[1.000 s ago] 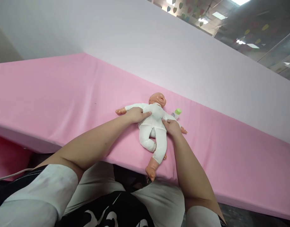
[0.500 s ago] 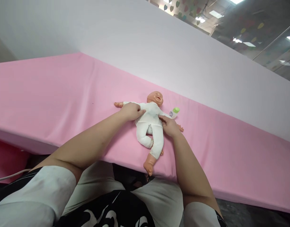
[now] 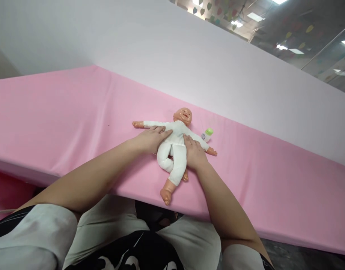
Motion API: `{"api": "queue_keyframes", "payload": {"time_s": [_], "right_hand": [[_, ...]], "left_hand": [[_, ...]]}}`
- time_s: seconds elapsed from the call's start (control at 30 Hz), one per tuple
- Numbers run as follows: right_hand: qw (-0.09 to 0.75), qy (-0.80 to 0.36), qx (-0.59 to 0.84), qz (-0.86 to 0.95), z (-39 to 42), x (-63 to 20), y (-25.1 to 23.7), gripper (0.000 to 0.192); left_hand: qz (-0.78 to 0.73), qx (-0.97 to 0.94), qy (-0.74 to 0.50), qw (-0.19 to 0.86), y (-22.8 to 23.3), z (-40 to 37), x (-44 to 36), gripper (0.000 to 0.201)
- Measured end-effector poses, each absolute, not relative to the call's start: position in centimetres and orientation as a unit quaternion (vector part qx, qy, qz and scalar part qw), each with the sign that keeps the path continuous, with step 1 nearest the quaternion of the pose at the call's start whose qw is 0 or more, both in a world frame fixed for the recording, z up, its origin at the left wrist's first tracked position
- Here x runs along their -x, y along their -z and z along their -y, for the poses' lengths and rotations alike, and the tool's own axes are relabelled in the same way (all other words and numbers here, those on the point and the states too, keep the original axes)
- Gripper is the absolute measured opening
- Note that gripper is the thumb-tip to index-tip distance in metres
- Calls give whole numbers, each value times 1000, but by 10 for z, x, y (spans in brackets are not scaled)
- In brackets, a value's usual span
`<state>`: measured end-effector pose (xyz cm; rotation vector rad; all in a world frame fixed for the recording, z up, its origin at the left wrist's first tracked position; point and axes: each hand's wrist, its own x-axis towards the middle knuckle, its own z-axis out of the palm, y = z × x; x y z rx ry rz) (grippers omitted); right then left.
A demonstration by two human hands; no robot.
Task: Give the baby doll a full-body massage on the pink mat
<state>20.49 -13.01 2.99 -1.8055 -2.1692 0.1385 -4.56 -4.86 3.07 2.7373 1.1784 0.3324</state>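
A baby doll (image 3: 178, 133) with a white cloth body and hard plastic head, hands and feet lies on its back, arms stretched out to both sides. My left hand (image 3: 154, 139) rests against the left side of its torso, fingers apart and thumb pointing over the chest. On the other flank, my right hand (image 3: 195, 153) lies along the belly and hip, fingers extended. Neither hand is wrapped round anything. Just beyond the doll's arm on the right lies a small clear bottle (image 3: 207, 135) with a green cap and a printed label.
The pink padded bench (image 3: 273, 180) runs across the view, its front edge close to my lap. Behind it rises a white wall (image 3: 217, 75) with glass panels above at the upper right. Something red (image 3: 9, 195) stands below the bench at the lower left.
Both hands have slid from the doll's upper arms and sides onto its torso, with fingers more stretched out. The doll's legs have shifted left, and its right-side arm shows more fully.
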Motion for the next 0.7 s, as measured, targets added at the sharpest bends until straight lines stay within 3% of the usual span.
{"api": "queue_keyframes", "payload": {"time_s": [0.1,0.3,0.43,0.6,0.7], "right_hand": [[245,-17,581,776,126,-208,-22,60],[427,-78,479,763,115,-227,-13,46],[419,-194,481,745,110,-237,-9,42],[370,-264,464,761,112,-242,-16,58],[340,-290,468,763,115,-243,-20,54]], "left_hand": [[-341,-915,-186,109,-33,52,46,96],[-224,-870,-390,203,-37,50,42,60],[-225,-826,-407,318,-32,45,38,46],[-234,-778,-292,504,-25,28,46,47],[-234,-787,-273,501,-26,21,53,45]]}}
